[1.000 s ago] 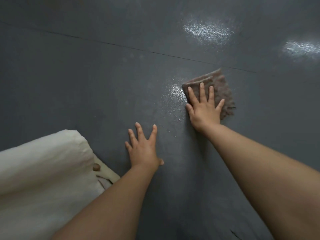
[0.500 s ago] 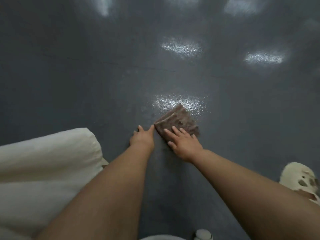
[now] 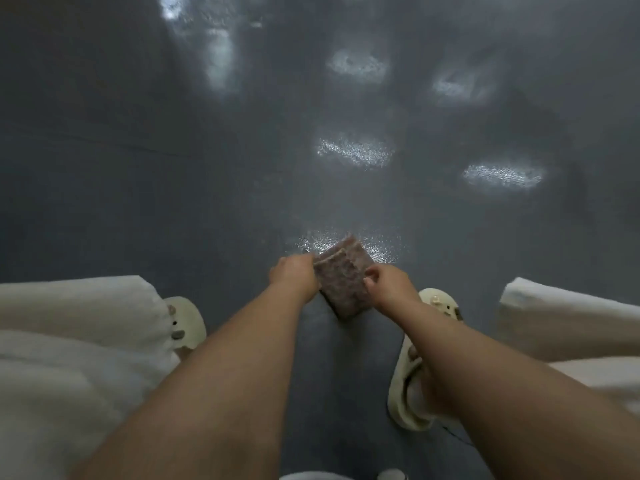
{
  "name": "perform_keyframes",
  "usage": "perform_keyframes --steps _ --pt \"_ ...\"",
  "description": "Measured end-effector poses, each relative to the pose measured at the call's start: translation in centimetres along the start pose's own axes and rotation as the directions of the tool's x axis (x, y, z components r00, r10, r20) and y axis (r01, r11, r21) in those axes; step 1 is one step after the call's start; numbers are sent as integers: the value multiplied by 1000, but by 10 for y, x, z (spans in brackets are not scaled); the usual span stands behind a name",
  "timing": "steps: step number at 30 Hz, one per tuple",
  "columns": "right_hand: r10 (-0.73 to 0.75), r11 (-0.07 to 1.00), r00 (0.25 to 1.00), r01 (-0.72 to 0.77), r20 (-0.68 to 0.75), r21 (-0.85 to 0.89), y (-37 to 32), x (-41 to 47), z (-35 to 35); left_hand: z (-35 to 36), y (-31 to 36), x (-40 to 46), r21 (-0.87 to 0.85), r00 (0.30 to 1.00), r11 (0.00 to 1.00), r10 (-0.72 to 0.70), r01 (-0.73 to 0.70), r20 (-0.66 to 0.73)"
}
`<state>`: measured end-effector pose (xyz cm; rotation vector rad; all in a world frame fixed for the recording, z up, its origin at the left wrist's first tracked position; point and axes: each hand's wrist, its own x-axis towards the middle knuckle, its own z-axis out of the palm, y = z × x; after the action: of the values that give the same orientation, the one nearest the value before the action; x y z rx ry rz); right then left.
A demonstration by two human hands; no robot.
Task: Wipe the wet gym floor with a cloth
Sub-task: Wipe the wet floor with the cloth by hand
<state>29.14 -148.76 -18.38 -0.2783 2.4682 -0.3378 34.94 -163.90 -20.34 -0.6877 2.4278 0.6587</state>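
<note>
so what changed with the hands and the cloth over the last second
The cloth was drawn back toward the person. The right hand, earlier pressing it flat, now grips its right edge; the left hand, earlier flat on the floor, now grips its left edge. The cloth stays folded, and wet patches remain ahead.

left hand (image 3: 294, 277), right hand (image 3: 389, 285), both gripping

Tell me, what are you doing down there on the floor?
A person is crouching over a dark gray gym floor and holding a folded brown cloth with both hands. The left hand grips its left edge and the right hand pinches its right edge. Just beyond the cloth a wet, shiny patch glistens. Cream sandals sit on the person's feet.
</note>
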Motion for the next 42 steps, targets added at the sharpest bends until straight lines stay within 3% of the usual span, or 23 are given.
perform_keyframes --steps 7,13,17,21,24,27,31,37,42 --pt "68 983 997 -75 44 165 14 59 13 11 39 52 -94 997 994 48 -54 -65" --pt "38 997 998 -42 52 71 31 88 43 37 38 88 -43 999 999 34 -33 16" --pt "47 994 997 -52 53 98 33 88 50 42 37 94 27 996 996 80 -80 -29" --pt "-48 980 998 56 -43 193 38 82 55 46 32 94 -144 982 983 90 -114 -165" --pt "4 943 1000 4 -24 331 41 84 55 48 31 93 -262 976 957 72 -126 -207" --pt "-33 915 998 5 62 404 41 93 46 50 31 91 -302 967 936 116 -183 -226" --pt "-90 938 980 23 178 345 42 102 37 52 30 89 -362 953 907 114 -216 -281" --pt "-31 974 916 -62 401 218 59 110 23 46 42 96 -450 952 876 30 -171 -303" --pt "130 978 968 -160 213 131 69 119 16 42 59 107 -472 942 869 -23 -146 -335"
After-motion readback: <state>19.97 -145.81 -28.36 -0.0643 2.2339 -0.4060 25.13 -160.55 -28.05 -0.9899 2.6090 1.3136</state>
